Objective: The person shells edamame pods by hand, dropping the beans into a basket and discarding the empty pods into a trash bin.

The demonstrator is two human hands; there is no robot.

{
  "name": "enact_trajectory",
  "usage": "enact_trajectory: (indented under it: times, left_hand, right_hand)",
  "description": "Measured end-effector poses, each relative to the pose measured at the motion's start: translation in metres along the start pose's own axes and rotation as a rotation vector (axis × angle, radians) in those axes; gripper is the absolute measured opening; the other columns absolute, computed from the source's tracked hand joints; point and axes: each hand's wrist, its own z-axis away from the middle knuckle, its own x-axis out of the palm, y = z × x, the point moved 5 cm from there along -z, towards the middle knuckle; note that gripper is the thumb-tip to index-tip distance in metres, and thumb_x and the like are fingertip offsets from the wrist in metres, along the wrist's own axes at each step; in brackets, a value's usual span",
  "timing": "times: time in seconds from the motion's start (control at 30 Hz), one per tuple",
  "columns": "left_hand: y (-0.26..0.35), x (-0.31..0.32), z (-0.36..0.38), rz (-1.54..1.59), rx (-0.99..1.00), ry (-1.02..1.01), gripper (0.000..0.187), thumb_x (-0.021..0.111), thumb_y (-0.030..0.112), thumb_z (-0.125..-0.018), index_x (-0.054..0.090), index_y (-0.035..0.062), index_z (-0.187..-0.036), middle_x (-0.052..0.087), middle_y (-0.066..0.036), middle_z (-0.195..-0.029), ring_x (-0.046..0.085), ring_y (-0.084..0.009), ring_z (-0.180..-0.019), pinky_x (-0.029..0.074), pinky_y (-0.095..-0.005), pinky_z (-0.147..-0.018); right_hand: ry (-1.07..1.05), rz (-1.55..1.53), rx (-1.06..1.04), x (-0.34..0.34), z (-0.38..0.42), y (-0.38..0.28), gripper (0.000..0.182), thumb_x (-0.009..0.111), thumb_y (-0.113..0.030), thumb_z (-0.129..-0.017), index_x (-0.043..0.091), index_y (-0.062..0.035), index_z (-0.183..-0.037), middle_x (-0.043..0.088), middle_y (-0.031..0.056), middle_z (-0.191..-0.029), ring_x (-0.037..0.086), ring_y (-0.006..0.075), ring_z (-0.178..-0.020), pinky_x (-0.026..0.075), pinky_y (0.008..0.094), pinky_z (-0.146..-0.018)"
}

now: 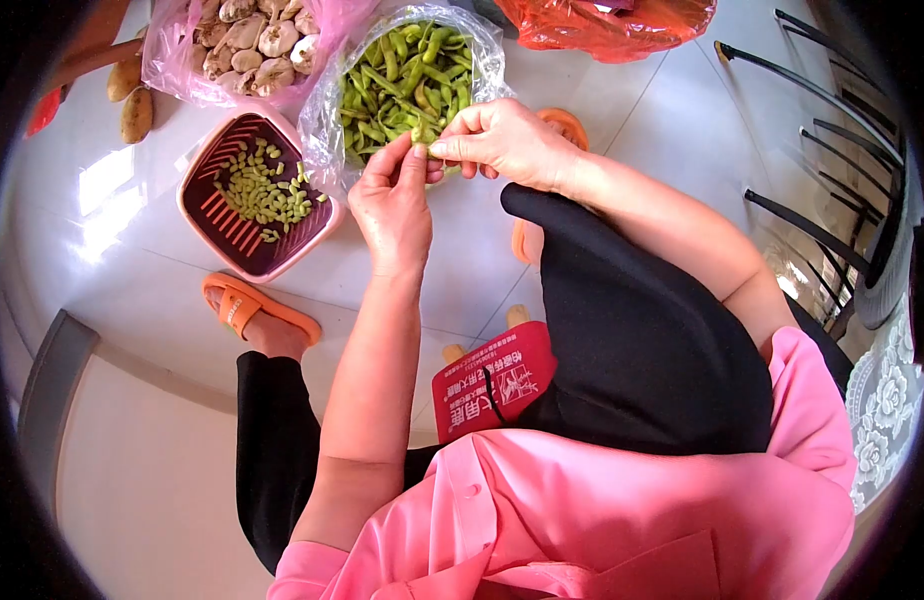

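Observation:
My left hand (393, 218) and my right hand (510, 143) meet over the near edge of a clear plastic bag (327, 130) full of green edamame pods (407, 75). Between the thumbs and fingertips of both hands is a single edamame pod (419, 136), partly covered by the fingers. Left of my left hand stands a pink basket (189, 195) with a dark slatted inside. Shelled green beans (267, 197) lie in it, mostly toward its far side.
A pink bag of garlic bulbs (244, 45) stands behind the basket, with potatoes (137, 115) to its left. A red plastic bag (612, 30) lies at the back. Dark metal rods (822, 235) are at the right. My feet wear orange slippers (267, 308).

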Motion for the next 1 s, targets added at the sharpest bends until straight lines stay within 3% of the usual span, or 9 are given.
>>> enact_trajectory:
  times: [0.13, 0.43, 0.67, 0.8, 0.87, 1.0]
  left_hand:
    - [0.003, 0.001, 0.002, 0.030, 0.012, 0.002, 0.020, 0.059, 0.003, -0.086, 0.060, -0.0070, -0.103, 0.063, -0.005, -0.081, 0.057, -0.0087, -0.067, 0.048, -0.0214, -0.061]
    - [0.006, 0.008, 0.007, 0.022, -0.032, 0.013, 0.025, 0.059, 0.006, -0.086, 0.057, -0.0068, -0.107, 0.064, -0.009, -0.090, 0.060, -0.0119, -0.070, 0.049, -0.0224, -0.066]
    - [0.005, 0.015, 0.007, 0.368, -0.146, -0.029, 0.022, 0.057, 0.004, -0.087, 0.056, -0.0061, -0.107, 0.062, -0.007, -0.085, 0.059, -0.0120, -0.069, 0.050, -0.0246, -0.065]
    - [0.002, 0.016, 0.005, 0.437, -0.177, -0.092, 0.024, 0.058, 0.008, -0.088, 0.056, -0.0041, -0.108, 0.062, -0.006, -0.085, 0.058, -0.0112, -0.070, 0.048, -0.0246, -0.065]
    - [0.000, 0.013, 0.004, 0.387, -0.155, -0.112, 0.023, 0.059, 0.010, -0.087, 0.056, -0.0028, -0.106, 0.061, -0.005, -0.085, 0.057, -0.0109, -0.069, 0.047, -0.0242, -0.064]
    - [0.008, 0.020, 0.004, 0.360, -0.116, -0.188, 0.017, 0.062, 0.012, -0.086, 0.057, 0.0011, -0.099, 0.061, -0.005, -0.086, 0.056, -0.0105, -0.069, 0.045, -0.0236, -0.062]
  right_hand:
    - [-0.006, 0.005, 0.056, 0.002, 0.001, 0.001, 0.018, 0.063, -0.021, -0.084, 0.061, -0.0031, -0.081, 0.055, -0.0008, -0.064, 0.049, 0.0046, -0.056, 0.036, 0.0186, -0.047]
    - [0.047, 0.002, -0.016, 0.002, 0.006, -0.006, 0.011, 0.059, -0.012, -0.079, 0.055, -0.0051, -0.072, 0.048, -0.0034, -0.060, 0.039, 0.0032, -0.051, 0.030, 0.0199, -0.045]
    - [0.058, -0.061, -0.117, 0.002, 0.010, -0.017, 0.015, 0.058, -0.011, -0.079, 0.049, -0.0084, -0.067, 0.045, -0.0059, -0.061, 0.033, 0.0013, -0.050, 0.024, 0.0200, -0.043]
    - [0.058, -0.063, -0.134, -0.001, 0.007, -0.012, 0.016, 0.060, -0.010, -0.077, 0.048, -0.0067, -0.067, 0.046, -0.0042, -0.060, 0.038, 0.0033, -0.051, 0.030, 0.0221, -0.044]
    - [0.199, 0.400, -0.490, -0.002, 0.011, -0.026, 0.017, 0.061, -0.010, -0.076, 0.048, -0.0039, -0.068, 0.047, -0.0013, -0.059, 0.045, 0.0062, -0.054, 0.037, 0.0250, -0.047]
    - [0.302, 0.689, -0.661, 0.004, 0.021, -0.041, 0.016, 0.062, -0.009, -0.075, 0.049, -0.0018, -0.071, 0.049, 0.0010, -0.060, 0.048, 0.0074, -0.058, 0.041, 0.0264, -0.051]
